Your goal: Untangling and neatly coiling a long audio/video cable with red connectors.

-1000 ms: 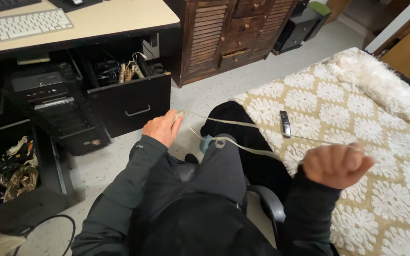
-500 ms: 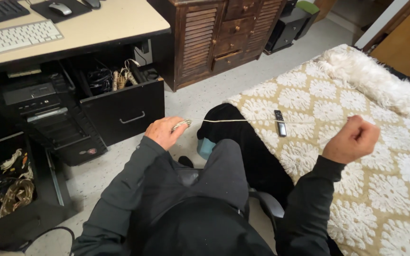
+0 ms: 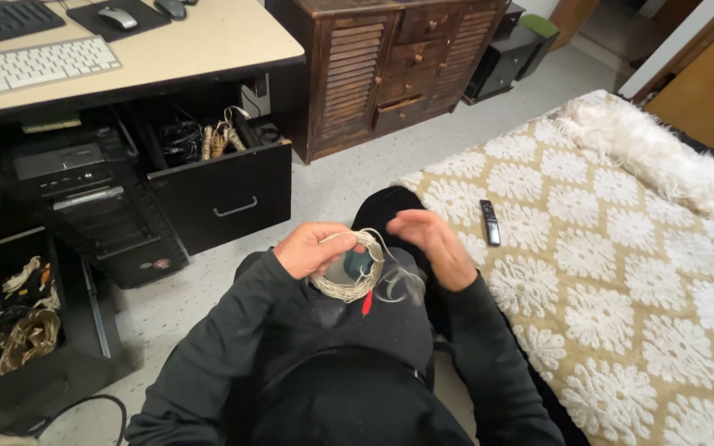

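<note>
My left hand [image 3: 311,249] grips a coil of thin pale cable [image 3: 349,277] wound into several loops, held over my lap. A red plug end [image 3: 367,303] hangs from the coil. My right hand [image 3: 427,241] sits just right of the coil with fingers spread, and a blurred strand of the cable runs beneath it. I sit in a dark chair wearing dark sleeves and trousers.
A black drawer [image 3: 221,186] with cables stands open under the desk [image 3: 167,49], beside a computer tower [image 3: 84,182]. A black bin of cables [image 3: 10,318] is at left. A bed with patterned cover [image 3: 621,272] and a remote [image 3: 489,221] is at right. A wooden cabinet [image 3: 373,66] stands behind.
The cable was stretched taut between my two hands; now my right hand has swung in to the left one and the cable is gathered into a coil.
</note>
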